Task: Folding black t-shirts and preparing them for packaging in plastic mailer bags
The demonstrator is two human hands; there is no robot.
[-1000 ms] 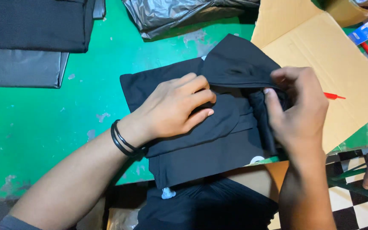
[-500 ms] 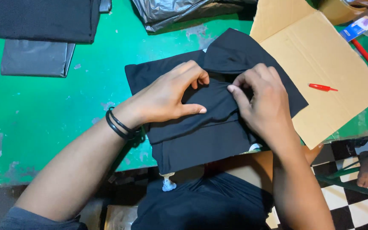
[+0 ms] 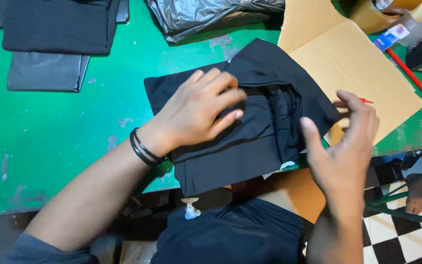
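A black folded garment (image 3: pixel 250 142) lies on the green table (image 3: pixel 64 137), its near edge hanging over the table's front. My left hand (image 3: pixel 199 110), with black bands on the wrist, presses flat on the garment's middle. My right hand (image 3: pixel 345 142) hovers off the garment's right side, fingers spread and empty. The garment's right part rests on a flat sheet of cardboard (image 3: pixel 362 73).
A stack of black folded cloth (image 3: pixel 57 24) on grey plastic bags (image 3: pixel 45 73) sits at the far left. A crumpled grey plastic bag (image 3: pixel 211 14) lies at the back. A red pen (image 3: pixel 409 71), tape rolls (image 3: pixel 391 10) and a small red tool (image 3: pixel 366 101) are on the right. Checkered floor shows below right.
My right hand let go of the garment's fold and pulled away to the right, opening. My left hand flattened onto the cloth.
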